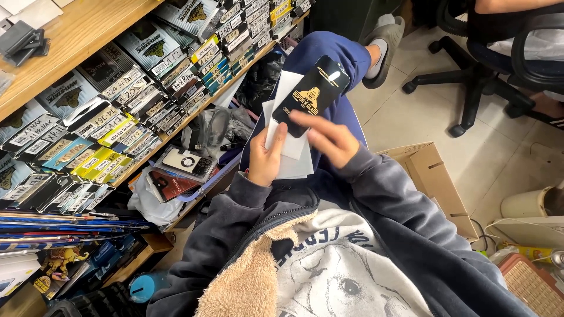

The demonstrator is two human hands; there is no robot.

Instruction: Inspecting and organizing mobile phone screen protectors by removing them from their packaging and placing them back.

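Hands meet over the lap of a seated person in a dark grey jacket; the left hand (265, 159) is closed on a stack of white sheets (291, 154), thumb on top and the other fingers hidden beneath; the right hand (326, 138) pinches the lower end of a black packet (311, 95) with gold print, its fingertips partly hidden behind the packet's edge; the packet lies tilted across the top of the sheets, touching them, above a blue trouser leg (329, 56); how many sheets there are cannot be told, since they overlap and the hands cover their lower corners. To the person's left a wooden shelf (76, 44) holds rows of slim boxes (135, 88) with handwritten labels, packed so tightly that most show only an edge; under the shelf a phone case (183, 162) sits in a clear sleeve among bags and clutter too tangled to make out. A cardboard box (432, 176) stands just beside the right sleeve, its inside out of sight; an office chair (487, 64) at the upper right is cut off by the frame, and someone sits in it with only a small part showing; a foot in a grey slipper (385, 44) rests on the tiled floor.
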